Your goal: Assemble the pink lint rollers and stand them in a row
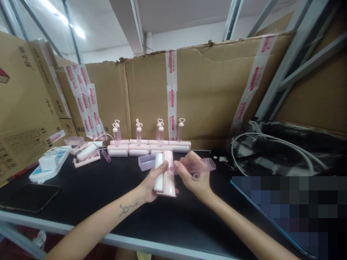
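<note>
My left hand [152, 182] is wrapped round a pink-and-white casing [169, 180] with two rounded halves side by side, its thumb on the front. My right hand [199, 180] is closed at the casing's right side, thumb and finger pinched by a small pink part [171, 168]. What lies in the pinch is too small to tell. A translucent pink tube [210, 164] shows behind the right hand; whether that hand holds it I cannot tell. Just behind the left hand lies a clear purplish box [146, 162].
Several pink-and-white casings [118, 150] with upright heart-topped tubes [180, 131] line the back. At left are an opened casing [86, 155], a power strip [50, 168] and a dark phone-like slab [29, 196]. White cable [235, 144] loops at right. Cardboard [211, 90] walls the black tabletop [108, 187].
</note>
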### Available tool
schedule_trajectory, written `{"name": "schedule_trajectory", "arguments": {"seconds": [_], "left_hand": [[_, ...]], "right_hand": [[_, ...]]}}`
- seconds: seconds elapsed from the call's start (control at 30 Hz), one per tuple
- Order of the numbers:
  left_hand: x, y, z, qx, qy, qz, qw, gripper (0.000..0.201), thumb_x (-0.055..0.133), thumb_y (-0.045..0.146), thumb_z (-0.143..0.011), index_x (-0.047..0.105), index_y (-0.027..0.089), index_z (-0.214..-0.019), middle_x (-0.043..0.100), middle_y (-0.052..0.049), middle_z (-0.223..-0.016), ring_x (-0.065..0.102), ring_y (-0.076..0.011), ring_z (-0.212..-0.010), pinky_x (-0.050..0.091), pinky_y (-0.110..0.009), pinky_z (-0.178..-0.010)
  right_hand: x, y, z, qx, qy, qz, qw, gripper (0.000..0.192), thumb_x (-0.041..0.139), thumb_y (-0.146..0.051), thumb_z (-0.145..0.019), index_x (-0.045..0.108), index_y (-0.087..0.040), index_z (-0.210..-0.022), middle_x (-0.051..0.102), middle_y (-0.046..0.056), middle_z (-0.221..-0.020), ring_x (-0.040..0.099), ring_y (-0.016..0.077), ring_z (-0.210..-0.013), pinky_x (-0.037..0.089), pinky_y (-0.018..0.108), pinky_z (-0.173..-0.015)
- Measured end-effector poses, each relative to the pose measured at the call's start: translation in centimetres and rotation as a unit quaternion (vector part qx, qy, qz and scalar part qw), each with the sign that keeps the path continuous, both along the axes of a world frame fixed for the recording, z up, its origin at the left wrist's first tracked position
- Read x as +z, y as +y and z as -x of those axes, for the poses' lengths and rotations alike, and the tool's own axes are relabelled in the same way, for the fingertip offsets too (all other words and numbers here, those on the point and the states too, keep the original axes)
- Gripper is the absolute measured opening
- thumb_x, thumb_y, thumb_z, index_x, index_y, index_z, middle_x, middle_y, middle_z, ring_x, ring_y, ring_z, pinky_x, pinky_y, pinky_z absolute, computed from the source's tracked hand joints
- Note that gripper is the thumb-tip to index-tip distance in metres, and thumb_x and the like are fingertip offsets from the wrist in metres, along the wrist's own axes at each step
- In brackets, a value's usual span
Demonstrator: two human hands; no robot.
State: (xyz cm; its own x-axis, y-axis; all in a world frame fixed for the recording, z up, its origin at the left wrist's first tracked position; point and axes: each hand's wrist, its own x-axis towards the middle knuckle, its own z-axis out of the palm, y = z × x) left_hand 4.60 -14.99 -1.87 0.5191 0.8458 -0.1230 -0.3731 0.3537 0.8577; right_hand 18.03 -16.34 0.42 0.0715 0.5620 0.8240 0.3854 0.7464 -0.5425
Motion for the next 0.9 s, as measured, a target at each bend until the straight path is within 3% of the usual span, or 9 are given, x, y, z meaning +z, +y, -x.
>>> {"name": "schedule_trajectory", "arguments": {"seconds": [0.1, 0.27, 0.33, 0.43, 0.5, 0.6, 0.73, 0.83, 0.9], "left_hand": [[1.0, -0.5, 0.2, -0.053, 0.019, 0.002, 0.998, 0.049, 0.065, 0.058, -0.065, 0.056, 0.011, -0.078, 0.060, -0.003, -0.055, 0.059, -0.0155, -0.044, 0.050, -0.027, -0.045], [1.9, -2.1, 0.0, 0.105, -0.033, -0.122, 0.986, 0.045, 0.073, 0.047, -0.062, 0.054, 0.013, -0.084, 0.061, -0.001, -0.061, 0.062, -0.0165, -0.049, 0.053, -0.028, -0.048], [2.0, -2.4, 0.3, 0.034, -0.020, -0.076, 0.996, 0.046, 0.069, 0.051, -0.063, 0.055, 0.012, -0.082, 0.061, -0.003, -0.059, 0.061, -0.0170, -0.047, 0.052, -0.028, -0.046], [2.2, -2.3, 0.9, -0.144, 0.035, 0.000, 0.989, 0.050, 0.065, 0.057, -0.064, 0.057, 0.009, -0.077, 0.060, -0.006, -0.053, 0.059, -0.0177, -0.042, 0.050, -0.028, -0.040], [2.3, -2.0, 1.4, -0.155, 0.049, -0.015, 0.987, 0.050, 0.066, 0.056, -0.063, 0.057, 0.009, -0.078, 0.061, -0.006, -0.054, 0.059, -0.0177, -0.042, 0.049, -0.028, -0.040], [2.4, -0.9, 2.0, 0.020, 0.036, -0.106, 0.993, 0.049, 0.070, 0.052, -0.062, 0.055, 0.012, -0.085, 0.062, -0.004, -0.061, 0.061, -0.0177, -0.048, 0.052, -0.030, -0.046], [2.3, 1.3, 3.1, 0.275, 0.104, -0.247, 0.923, 0.046, 0.068, 0.049, -0.065, 0.054, 0.015, -0.092, 0.065, -0.005, -0.078, 0.064, -0.0197, -0.070, 0.052, -0.031, -0.064], [1.8, 2.3, 3.7, 0.343, 0.262, -0.325, 0.842, 0.047, 0.070, 0.046, -0.063, 0.056, 0.016, -0.097, 0.066, -0.007, -0.088, 0.063, -0.0230, -0.083, 0.048, -0.032, -0.074], [1.4, 2.4, 3.8, 0.334, 0.343, -0.362, 0.800, 0.047, 0.070, 0.046, -0.062, 0.057, 0.018, -0.098, 0.067, -0.007, -0.089, 0.063, -0.0242, -0.083, 0.047, -0.032, -0.075]], "right_hand": [[0.7, -0.7, -0.2, 0.020, -0.012, -0.020, 1.000, 0.030, 0.062, -0.024, -0.072, 0.037, -0.021, -0.057, 0.042, -0.007, -0.045, 0.037, 0.0061, -0.036, 0.028, 0.019, -0.035], [1.5, -1.4, -0.2, -0.007, 0.047, -0.047, 0.998, 0.023, 0.058, -0.026, -0.076, 0.041, -0.021, -0.060, 0.047, -0.005, -0.051, 0.043, 0.0078, -0.041, 0.035, 0.021, -0.038], [1.8, -2.3, -0.3, 0.004, 0.000, -0.052, 0.999, 0.024, 0.057, -0.025, -0.076, 0.039, -0.022, -0.060, 0.045, -0.006, -0.047, 0.040, 0.0076, -0.037, 0.033, 0.021, -0.035], [2.1, -3.6, -0.5, 0.023, -0.125, -0.116, 0.985, 0.021, 0.059, -0.018, -0.073, 0.042, -0.023, -0.060, 0.044, -0.006, -0.042, 0.038, 0.0075, -0.033, 0.031, 0.022, -0.034], [2.2, -3.7, -0.8, 0.025, -0.166, -0.165, 0.972, 0.018, 0.060, -0.015, -0.071, 0.047, -0.023, -0.061, 0.046, -0.006, -0.043, 0.042, 0.0083, -0.035, 0.033, 0.023, -0.036], [2.8, -2.4, -1.8, 0.018, -0.159, -0.114, 0.981, 0.013, 0.068, -0.024, -0.069, 0.058, -0.023, -0.076, 0.059, -0.002, -0.058, 0.052, 0.0105, -0.044, 0.038, 0.023, -0.040], [5.1, -0.6, -4.2, -0.004, 0.017, -0.073, 0.997, 0.024, 0.058, -0.035, -0.081, 0.060, -0.025, -0.103, 0.061, 0.000, -0.069, 0.053, 0.0127, -0.051, 0.043, 0.028, -0.049], [6.4, -1.1, -5.3, 0.045, 0.144, -0.069, 0.986, 0.032, 0.042, -0.049, -0.087, 0.063, -0.027, -0.096, 0.058, 0.002, -0.064, 0.053, 0.0158, -0.052, 0.040, 0.030, -0.045], [6.2, -2.0, -5.2, 0.079, 0.116, -0.023, 0.990, 0.046, 0.030, -0.056, -0.089, 0.065, -0.026, -0.083, 0.049, 0.001, -0.047, 0.045, 0.0150, -0.038, 0.030, 0.029, -0.033]]}}
